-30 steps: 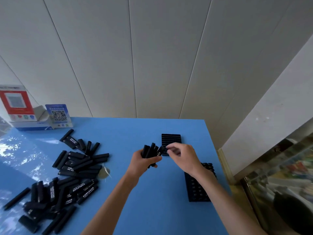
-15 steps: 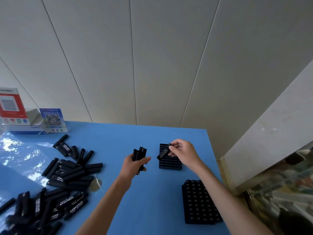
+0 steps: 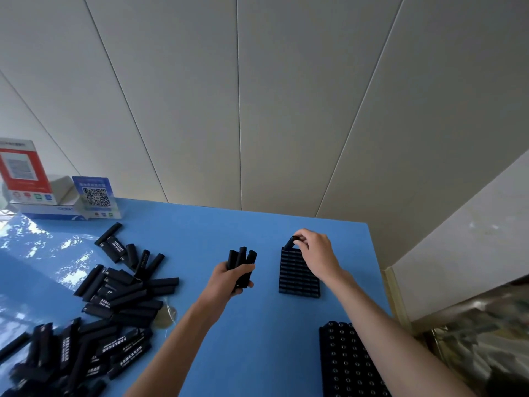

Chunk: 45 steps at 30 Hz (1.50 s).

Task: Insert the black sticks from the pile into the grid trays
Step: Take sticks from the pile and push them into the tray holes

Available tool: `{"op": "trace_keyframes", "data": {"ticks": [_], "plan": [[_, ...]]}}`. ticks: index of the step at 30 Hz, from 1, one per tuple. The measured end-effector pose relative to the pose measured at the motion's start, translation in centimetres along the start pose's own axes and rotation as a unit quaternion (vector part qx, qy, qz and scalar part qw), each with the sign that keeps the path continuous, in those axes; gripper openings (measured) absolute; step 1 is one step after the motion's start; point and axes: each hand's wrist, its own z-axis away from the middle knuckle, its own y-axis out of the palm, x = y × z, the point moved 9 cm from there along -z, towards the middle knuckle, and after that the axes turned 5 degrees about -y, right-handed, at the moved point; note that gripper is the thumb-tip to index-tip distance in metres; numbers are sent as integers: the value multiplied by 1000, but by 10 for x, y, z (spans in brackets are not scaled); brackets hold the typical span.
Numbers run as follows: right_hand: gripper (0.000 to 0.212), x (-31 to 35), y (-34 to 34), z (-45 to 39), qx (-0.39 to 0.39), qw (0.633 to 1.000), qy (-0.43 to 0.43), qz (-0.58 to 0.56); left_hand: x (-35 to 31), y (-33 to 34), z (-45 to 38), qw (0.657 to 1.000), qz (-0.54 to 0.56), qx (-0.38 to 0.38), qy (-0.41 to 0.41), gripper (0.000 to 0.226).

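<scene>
A loose pile of black sticks sprawls at the table's left. One stick stands tilted at the far grid tray, seemingly entering a slot; the near tray looks filled.

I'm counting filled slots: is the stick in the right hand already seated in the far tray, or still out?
Partly in at most: the stick leans tilted at the far tray's back edge, pinched by the right hand. Whether its tip is in a slot, cannot tell.
</scene>
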Motion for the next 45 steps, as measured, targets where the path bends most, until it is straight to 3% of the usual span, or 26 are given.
{"op": "trace_keyframes", "data": {"ticks": [9,21,25,29,33,36,38,45], "plan": [[10,-4,17,-8,36,999,6,23,-7,1,-5,999,1,-20,28,28],[10,4,25,-15,77,996,6,53,-9,8,-10,999,16,-24,20,16],[10,7,28,-11,72,996,10,43,-8,7,-11,999,21,-29,27,26],[29,12,23,-4,76,996,-5,47,-9,10,-9,999,11,-27,33,30],[9,19,0,2,12,997,37,-61,-12,9,-7,998,1,-42,46,33],[25,30,9,13,110,961,118,-222,-16,12,-4,996,-24,-48,66,33],[35,37,13,20,162,945,137,-251,-19,17,-2,994,-42,-50,86,31],[28,32,15,28,188,899,176,-354,-26,27,4,987,-90,-44,123,26]]}}
